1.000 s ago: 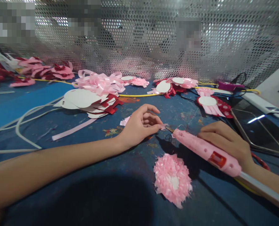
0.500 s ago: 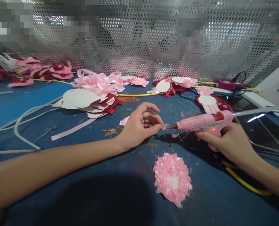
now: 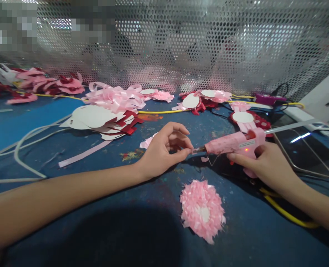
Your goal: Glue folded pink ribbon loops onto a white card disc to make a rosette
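My right hand [image 3: 264, 157] is wrapped round a pink hot glue gun [image 3: 225, 144], which has an orange light on its side and a clear glue stick [image 3: 289, 127] out of its back. Its metal nozzle points left, at the fingertips of my left hand [image 3: 171, 144]. Thumb and forefinger there pinch a small piece of pink ribbon [image 3: 192, 151], mostly hidden by the fingers and nozzle. Below lies a round pink ribbon rosette [image 3: 202, 207] with ruffled petals and a bare white middle. Behind my left hand are a few pink ribbon pieces [image 3: 147, 142].
White card shapes with red parts [image 3: 93, 118] are stacked at left, near a heap of pink ribbon [image 3: 114, 97]. Finished-looking rosettes with white discs [image 3: 191, 101] line the back. White cables [image 3: 21, 152] and a yellow cable [image 3: 289, 213] cross the table. A perforated metal screen [image 3: 164, 48] stands behind.
The glue gun in my right hand has moved slightly left, its nozzle now closer to my left fingertips. My left hand stays nearly in place, still pinching the ribbon piece.
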### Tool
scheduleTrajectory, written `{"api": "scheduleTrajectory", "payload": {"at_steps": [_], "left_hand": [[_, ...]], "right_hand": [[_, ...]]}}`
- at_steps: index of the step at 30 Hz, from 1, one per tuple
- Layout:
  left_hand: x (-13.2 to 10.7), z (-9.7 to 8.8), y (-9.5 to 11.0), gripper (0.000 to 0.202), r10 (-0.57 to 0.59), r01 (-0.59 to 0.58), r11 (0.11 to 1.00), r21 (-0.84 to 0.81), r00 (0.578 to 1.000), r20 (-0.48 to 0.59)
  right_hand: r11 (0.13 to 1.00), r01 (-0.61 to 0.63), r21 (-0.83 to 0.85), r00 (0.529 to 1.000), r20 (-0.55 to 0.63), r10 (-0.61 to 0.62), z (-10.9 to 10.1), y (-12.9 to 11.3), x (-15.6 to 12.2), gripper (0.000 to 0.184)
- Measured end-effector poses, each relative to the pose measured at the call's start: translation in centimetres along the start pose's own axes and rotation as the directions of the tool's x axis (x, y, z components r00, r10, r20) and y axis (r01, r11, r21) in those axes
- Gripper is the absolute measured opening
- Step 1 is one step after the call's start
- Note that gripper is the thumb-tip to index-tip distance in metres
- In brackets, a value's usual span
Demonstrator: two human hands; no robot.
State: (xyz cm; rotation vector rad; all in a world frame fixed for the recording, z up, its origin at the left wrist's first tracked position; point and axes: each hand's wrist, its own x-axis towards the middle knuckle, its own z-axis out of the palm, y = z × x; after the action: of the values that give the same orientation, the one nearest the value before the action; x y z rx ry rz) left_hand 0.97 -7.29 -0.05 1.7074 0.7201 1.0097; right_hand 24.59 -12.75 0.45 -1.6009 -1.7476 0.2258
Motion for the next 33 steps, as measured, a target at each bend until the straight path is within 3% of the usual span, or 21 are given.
{"api": "scheduleTrajectory", "payload": {"at_steps": [4,8,16,25,33], "left_hand": [[0.0,0.0,0.0,0.03,0.003,-0.003,1.0,-0.003,1.0,0.007],[-0.1,0.1,0.1,0.03,-0.001,0.001,1.0,0.003,1.0,0.001],[0.0,0.1,0.2,0.031,0.011,-0.011,1.0,-0.028,1.0,0.009],[0.1,0.0,-0.1,0.032,0.04,-0.039,0.998,-0.047,0.999,0.014],[0.0,0.1,0.0,0.031,0.037,-0.037,0.998,-0.057,0.999,0.004]], "right_hand": [[0.992,-0.124,0.028,0.992,0.026,0.123,-0.1,-0.2,0.1,0.048],[0.983,-0.173,0.067,0.984,0.042,0.171,-0.1,-0.1,0.3,0.05],[0.979,-0.164,0.123,0.986,0.034,0.161,0.4,1.1,0.3,0.049],[0.961,-0.261,0.092,0.965,0.06,0.256,0.3,0.8,0.4,0.05],[0.974,-0.205,0.094,0.979,0.018,0.204,0.6,1.6,0.5,0.053]]}}
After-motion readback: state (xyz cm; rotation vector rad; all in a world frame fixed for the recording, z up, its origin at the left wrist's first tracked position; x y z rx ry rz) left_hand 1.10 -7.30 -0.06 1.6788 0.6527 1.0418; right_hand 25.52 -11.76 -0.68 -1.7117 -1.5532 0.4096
